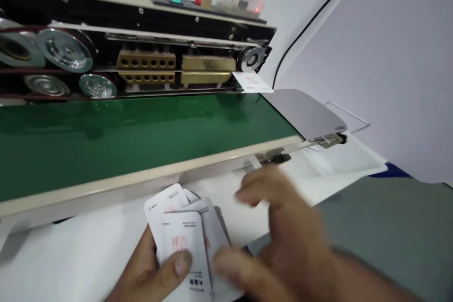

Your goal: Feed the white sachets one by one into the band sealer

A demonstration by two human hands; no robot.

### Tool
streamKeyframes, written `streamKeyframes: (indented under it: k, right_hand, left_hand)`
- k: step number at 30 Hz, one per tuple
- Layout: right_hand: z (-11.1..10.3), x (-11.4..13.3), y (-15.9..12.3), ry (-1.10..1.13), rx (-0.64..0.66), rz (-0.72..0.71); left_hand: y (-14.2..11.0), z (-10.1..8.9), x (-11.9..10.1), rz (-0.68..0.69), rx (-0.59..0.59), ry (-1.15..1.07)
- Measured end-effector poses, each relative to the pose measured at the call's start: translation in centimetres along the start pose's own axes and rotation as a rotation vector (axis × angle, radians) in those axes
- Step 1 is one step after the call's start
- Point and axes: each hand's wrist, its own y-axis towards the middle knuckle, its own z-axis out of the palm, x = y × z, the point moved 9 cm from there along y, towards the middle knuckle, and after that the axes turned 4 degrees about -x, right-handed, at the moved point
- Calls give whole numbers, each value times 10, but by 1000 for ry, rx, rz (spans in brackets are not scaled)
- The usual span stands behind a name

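Observation:
Low in the head view, my left hand (148, 269) is closed around a fanned stack of several small white packets (193, 236) printed in red and black. Its thumb presses on the front packet. My right hand (293, 231), blurred by motion, is just right of the stack with thumb and fingers apart and nothing between them. Its thumb is close to the packets' right side; I cannot tell if it touches. Another white packet (253, 82) sticks out from the right end of a band sealer (208, 63).
The sealer's green conveyor belt (152, 137) runs across in front of me, with a grey metal plate (304, 111) at its right end. Pulleys (65, 49) and brass blocks (146, 61) lie exposed behind the belt. A black cable (311, 23) hangs at the right.

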Motion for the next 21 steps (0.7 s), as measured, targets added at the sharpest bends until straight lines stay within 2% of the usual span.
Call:
streamKeyframes:
  k: [2,3,6,10,13,15,17,19,21]
  right_hand:
    - [39,7,-32,106,234,116]
    - [51,3,-43,115,288,206]
    - [66,-6,-55,97,310,353]
    - [65,-7,-54,126,326,356]
    - [61,-18,-60,303,294,481]
    - [59,-28,-67,507,236,610]
    - [57,-35,-70,716,181,696]
    - [53,-40,-69,853,133,731]
    - [42,-44,-64,892,94,730]
  left_hand:
    - [1,-1,-2,16,5,70]
    - [2,-3,-3,32,-14,126]
    - [2,-10,-8,97,-72,275]
    - [2,-18,-4,67,-99,412]
    - [1,-36,-5,49,-270,438]
    - [1,-40,-1,4,-322,354]
    - [2,-34,7,-51,-278,239]
    - [2,-30,13,-99,-257,126]
    - [2,-31,18,-142,-293,29]
